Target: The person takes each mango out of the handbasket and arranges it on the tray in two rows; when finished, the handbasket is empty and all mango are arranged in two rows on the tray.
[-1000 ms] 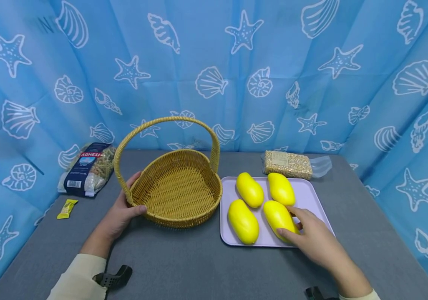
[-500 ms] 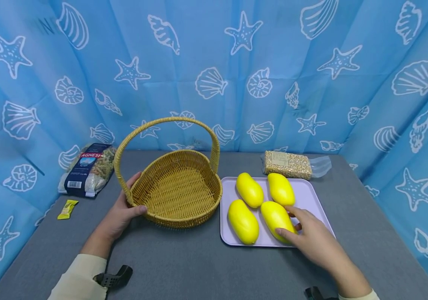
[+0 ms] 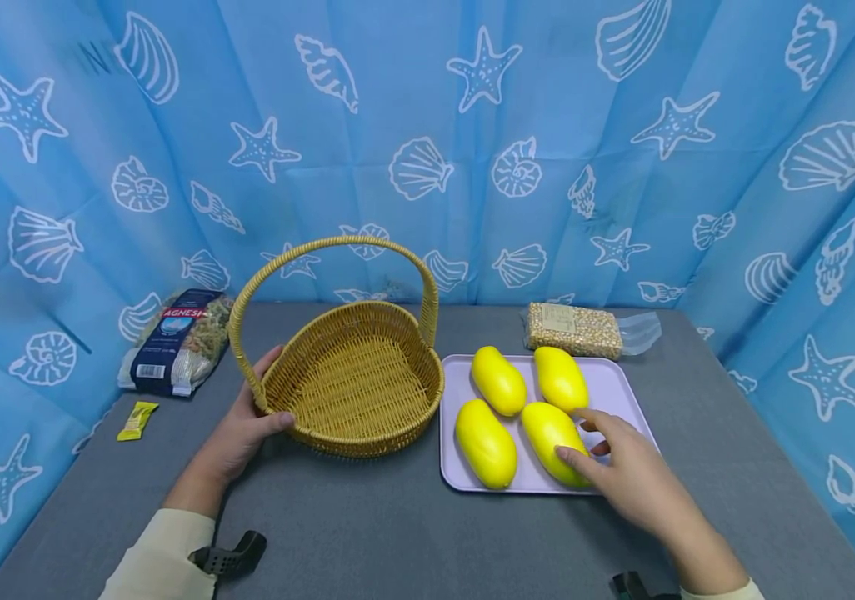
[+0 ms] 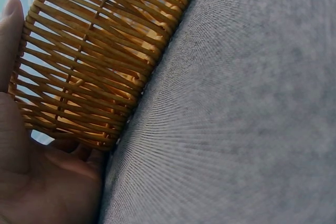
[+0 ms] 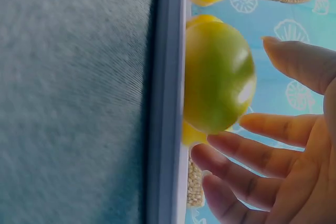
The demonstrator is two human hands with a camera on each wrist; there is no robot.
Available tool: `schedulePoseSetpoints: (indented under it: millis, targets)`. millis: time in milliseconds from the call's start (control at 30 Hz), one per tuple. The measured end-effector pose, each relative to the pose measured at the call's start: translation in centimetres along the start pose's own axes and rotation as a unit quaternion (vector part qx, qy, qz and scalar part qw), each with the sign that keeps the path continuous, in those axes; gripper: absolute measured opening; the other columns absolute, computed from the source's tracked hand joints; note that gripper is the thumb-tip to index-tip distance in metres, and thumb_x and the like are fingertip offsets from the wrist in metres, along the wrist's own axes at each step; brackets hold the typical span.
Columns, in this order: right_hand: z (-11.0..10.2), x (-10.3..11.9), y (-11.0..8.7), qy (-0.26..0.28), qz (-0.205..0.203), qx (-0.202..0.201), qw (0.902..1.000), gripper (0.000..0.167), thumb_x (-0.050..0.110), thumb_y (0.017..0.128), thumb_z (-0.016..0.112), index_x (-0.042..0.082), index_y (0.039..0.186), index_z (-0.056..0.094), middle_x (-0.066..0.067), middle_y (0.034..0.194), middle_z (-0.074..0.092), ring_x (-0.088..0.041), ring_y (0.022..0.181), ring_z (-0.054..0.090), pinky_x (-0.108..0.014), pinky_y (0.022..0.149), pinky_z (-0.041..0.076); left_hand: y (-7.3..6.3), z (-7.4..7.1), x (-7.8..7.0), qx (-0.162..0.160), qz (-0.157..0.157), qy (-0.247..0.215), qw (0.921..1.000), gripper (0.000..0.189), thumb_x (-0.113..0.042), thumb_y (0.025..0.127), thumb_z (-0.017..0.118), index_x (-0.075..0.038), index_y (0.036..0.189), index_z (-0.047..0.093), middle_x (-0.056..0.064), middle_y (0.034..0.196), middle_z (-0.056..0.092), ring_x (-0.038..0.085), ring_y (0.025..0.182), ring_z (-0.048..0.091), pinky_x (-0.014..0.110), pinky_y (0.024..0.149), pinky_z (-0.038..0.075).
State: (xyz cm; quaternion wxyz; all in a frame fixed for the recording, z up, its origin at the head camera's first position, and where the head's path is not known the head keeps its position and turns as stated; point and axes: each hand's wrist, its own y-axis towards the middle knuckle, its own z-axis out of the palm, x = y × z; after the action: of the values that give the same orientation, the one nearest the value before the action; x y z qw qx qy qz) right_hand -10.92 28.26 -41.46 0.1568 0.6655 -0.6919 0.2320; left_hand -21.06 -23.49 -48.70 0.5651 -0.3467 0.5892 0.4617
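My left hand (image 3: 243, 433) grips the left side of a round wicker basket (image 3: 360, 383) with a tall handle, thumb over the rim and fingers behind the woven wall (image 4: 100, 56). The basket's inside is bare. To its right, a lilac tray (image 3: 618, 396) bears several yellow mangoes. My right hand (image 3: 633, 479) hovers at the near right mango (image 3: 551, 437), thumb at its near side and fingers spread loosely at its far side. In the right wrist view, that mango (image 5: 218, 77) shows a greenish end, and the thumb stands apart from it.
A bag of Agnesi pasta (image 3: 176, 342) and a small yellow wrapped sweet (image 3: 137, 421) lie at the left. Behind the tray is a clear vacuum pack of grains (image 3: 573, 329). A blue seashell curtain (image 3: 427, 100) hangs behind the grey table (image 3: 397, 533).
The near right mango shifted slightly left against its neighbours, then stayed put. My right hand has since loosened and drawn back slightly from it. My left hand keeps its grip on the basket.
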Motion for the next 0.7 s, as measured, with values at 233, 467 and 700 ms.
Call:
schedulePoseSetpoints:
  millis: [233, 467, 700]
  targets:
    - [-0.7, -0.3, -0.4, 0.004, -0.001, -0.031, 0.9995, 0.075, 0.051, 0.104, 0.072, -0.003, 0.153, 0.054, -0.030, 0.141, 0.062, -0.042, 0.113, 0.065, -0.057, 0.085, 0.061, 0.1, 0.0, 0.1, 0.003, 0.000, -0.001, 1.0000, 0.099, 0.009, 0.101, 0.066, -0.023, 0.177, 0.011, 0.024, 0.176, 0.018, 0.033, 0.150, 0.040, 0.028, 0.110, 0.045]
    - [-0.9, -0.3, -1.0, 0.014, -0.055, -0.085, 0.9948, 0.062, 0.042, 0.111, 0.065, -0.004, 0.152, 0.056, -0.029, 0.147, 0.059, -0.045, 0.121, 0.062, -0.066, 0.095, 0.053, 0.0, 0.5, 0.0, -0.048, 0.014, 0.051, 0.9974, 0.078, 0.000, 0.108, 0.059, -0.012, 0.175, 0.021, 0.024, 0.171, 0.030, 0.029, 0.146, 0.044, 0.023, 0.110, 0.040]
    - [-0.4, 1.3, -1.0, 0.017, -0.124, -0.098, 0.9872, 0.057, 0.037, 0.109, 0.068, 0.002, 0.153, 0.058, -0.023, 0.150, 0.059, -0.046, 0.135, 0.056, -0.072, 0.102, 0.047, -0.5, 1.5, -3.7, -0.145, 0.056, 0.102, 0.9826, 0.057, -0.014, 0.115, 0.056, -0.009, 0.169, 0.037, 0.017, 0.170, 0.037, 0.038, 0.153, 0.038, 0.020, 0.109, 0.041]
